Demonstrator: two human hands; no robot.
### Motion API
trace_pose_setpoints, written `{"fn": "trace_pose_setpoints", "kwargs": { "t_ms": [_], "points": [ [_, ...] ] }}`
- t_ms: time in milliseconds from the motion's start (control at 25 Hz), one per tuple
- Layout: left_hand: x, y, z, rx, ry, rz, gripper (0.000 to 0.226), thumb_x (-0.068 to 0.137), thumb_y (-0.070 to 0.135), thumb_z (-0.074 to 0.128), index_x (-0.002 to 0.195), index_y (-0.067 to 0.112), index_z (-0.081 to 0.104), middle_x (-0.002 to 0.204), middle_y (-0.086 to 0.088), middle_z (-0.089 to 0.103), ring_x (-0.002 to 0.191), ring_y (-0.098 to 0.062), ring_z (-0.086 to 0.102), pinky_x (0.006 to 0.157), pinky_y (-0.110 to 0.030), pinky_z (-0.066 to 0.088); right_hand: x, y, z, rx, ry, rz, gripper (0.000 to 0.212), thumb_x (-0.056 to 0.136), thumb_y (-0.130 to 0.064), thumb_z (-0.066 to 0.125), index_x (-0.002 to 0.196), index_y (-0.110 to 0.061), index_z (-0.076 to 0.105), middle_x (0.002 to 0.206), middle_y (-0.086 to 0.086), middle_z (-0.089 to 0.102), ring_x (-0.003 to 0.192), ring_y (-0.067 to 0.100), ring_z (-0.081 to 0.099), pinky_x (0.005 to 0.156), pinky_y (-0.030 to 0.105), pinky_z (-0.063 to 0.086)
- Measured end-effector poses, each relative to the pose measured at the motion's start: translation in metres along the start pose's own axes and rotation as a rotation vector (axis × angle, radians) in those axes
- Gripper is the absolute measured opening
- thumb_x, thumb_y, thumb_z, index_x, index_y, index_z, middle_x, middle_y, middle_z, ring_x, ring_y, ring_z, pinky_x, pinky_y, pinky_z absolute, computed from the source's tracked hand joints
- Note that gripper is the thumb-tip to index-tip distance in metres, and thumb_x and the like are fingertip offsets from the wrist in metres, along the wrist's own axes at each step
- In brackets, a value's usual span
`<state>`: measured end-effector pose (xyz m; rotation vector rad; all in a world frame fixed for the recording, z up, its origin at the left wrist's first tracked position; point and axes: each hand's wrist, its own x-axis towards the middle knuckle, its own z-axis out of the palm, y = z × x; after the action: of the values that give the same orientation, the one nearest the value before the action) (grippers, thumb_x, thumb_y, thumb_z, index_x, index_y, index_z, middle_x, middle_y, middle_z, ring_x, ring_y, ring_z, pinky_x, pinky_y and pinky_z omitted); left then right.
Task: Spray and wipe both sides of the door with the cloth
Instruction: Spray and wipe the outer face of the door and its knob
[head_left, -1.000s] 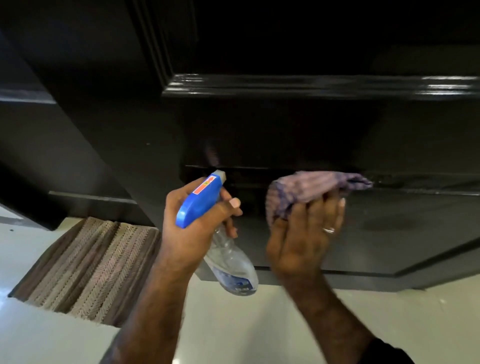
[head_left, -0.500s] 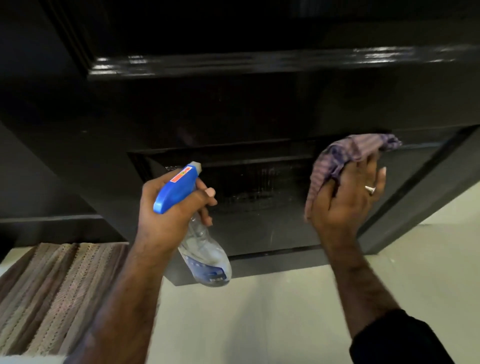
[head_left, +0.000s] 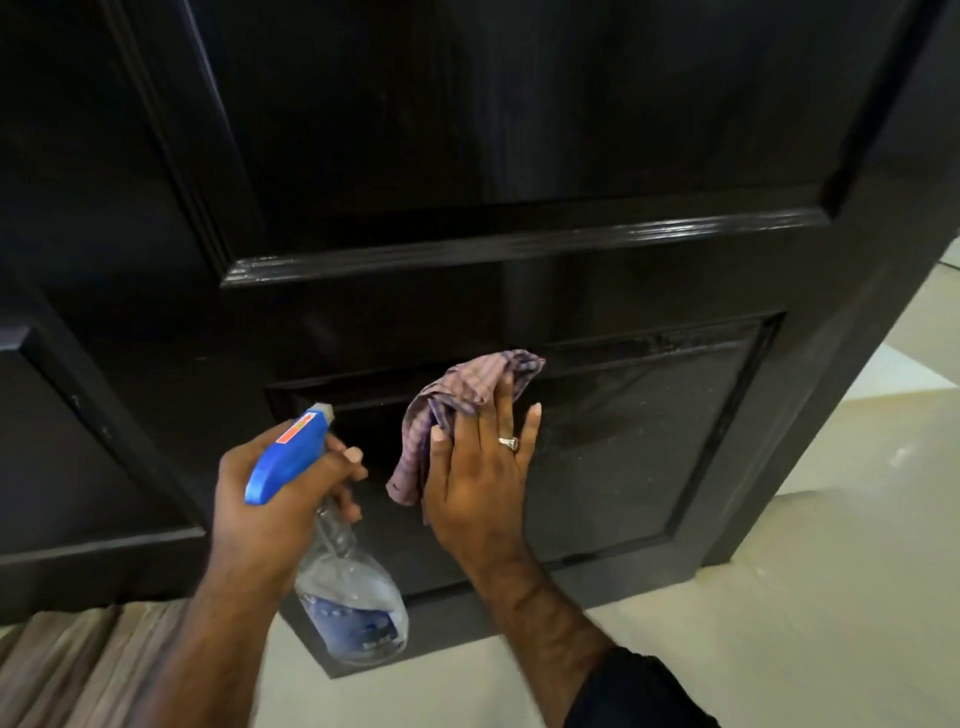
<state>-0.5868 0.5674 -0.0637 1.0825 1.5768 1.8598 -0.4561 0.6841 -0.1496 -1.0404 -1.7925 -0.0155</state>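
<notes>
Two hands: both are in view, low in front of the door (head_left: 519, 130).
Left hand (head_left: 270, 499): it grips the spray bottle (head_left: 343, 582) at the neck, fingers curled round it below the blue spray head (head_left: 288, 457); the nozzle points toward the door.
Spray bottle: clear plastic with a blue label near the bottom, held tilted, its base hanging toward the floor (head_left: 779, 597).
Right hand (head_left: 478, 467): the fingers are straight and spread, pressing the cloth (head_left: 457, 405) flat against the door (a ring shows on one finger).
Cloth: purple striped, crumpled, lying on the upper left part of the lowest recessed panel, just under the moulding; part of it hangs loose to the left of the palm.
Door: dark, glossy wood with raised mouldings; the lowest panel looks streaked and wet to the right of the cloth.
Floor: pale tiles, with a striped brown mat (head_left: 78, 670) at the lower left.
Sleeve (head_left: 639, 691): dark, on the right forearm.
</notes>
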Motion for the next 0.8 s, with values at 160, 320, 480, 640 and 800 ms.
{"fn": "trace_pose_setpoints", "kwargs": {
  "t_ms": [160,320,480,640,800],
  "points": [
    [0.002,0.007,0.026,0.01,-0.073,0.023,0.016,0.088,-0.007,0.074,0.077,0.003,0.069,0.069,-0.019,0.068,0.05,-0.035,0.06,0.06,-0.049,0.055,0.085,0.08,-0.026,-0.013,0.386,0.6,0.064,0.109,-0.039,0.034,0.137,0.016,0.054,0.148,0.042,0.051,0.147,0.056,0.043,0.126,0.07,0.021],
    [0.008,0.014,0.055,-0.014,-0.159,0.022,0.014,0.084,-0.001,0.08,0.079,-0.001,0.067,0.071,-0.024,0.068,0.048,-0.034,0.06,0.061,-0.052,0.054,0.103,0.124,-0.049,0.02,0.362,0.779,0.068,0.111,-0.039,0.03,0.15,0.016,0.043,0.158,0.039,0.042,0.154,0.051,0.034,0.126,0.072,0.017],
    [0.015,0.019,0.081,0.029,-0.175,0.062,0.013,0.088,-0.01,0.072,0.078,-0.003,0.067,0.067,-0.027,0.066,0.049,-0.038,0.061,0.06,-0.049,0.056,0.028,0.044,-0.005,-0.11,0.153,0.274,0.054,0.114,-0.031,0.039,0.141,0.011,0.059,0.154,0.036,0.049,0.152,0.053,0.037,0.127,0.072,0.016],
    [0.018,0.021,0.112,0.051,-0.237,0.07,0.014,0.086,-0.004,0.077,0.081,0.008,0.072,0.07,-0.019,0.07,0.05,-0.038,0.062,0.059,-0.048,0.057,0.053,0.087,-0.02,-0.124,0.2,0.358,0.052,0.114,-0.034,0.037,0.141,0.005,0.057,0.152,0.033,0.051,0.154,0.048,0.037,0.129,0.07,0.012],
    [0.022,0.022,0.151,0.044,-0.358,0.043,0.011,0.086,0.002,0.078,0.084,-0.001,0.068,0.073,-0.02,0.07,0.05,-0.036,0.062,0.059,-0.05,0.057,0.119,0.193,-0.079,-0.004,0.446,0.751,0.069,0.106,-0.045,0.03,0.135,0.011,0.057,0.15,0.034,0.054,0.145,0.049,0.047,0.125,0.072,0.019]
  ]
}}
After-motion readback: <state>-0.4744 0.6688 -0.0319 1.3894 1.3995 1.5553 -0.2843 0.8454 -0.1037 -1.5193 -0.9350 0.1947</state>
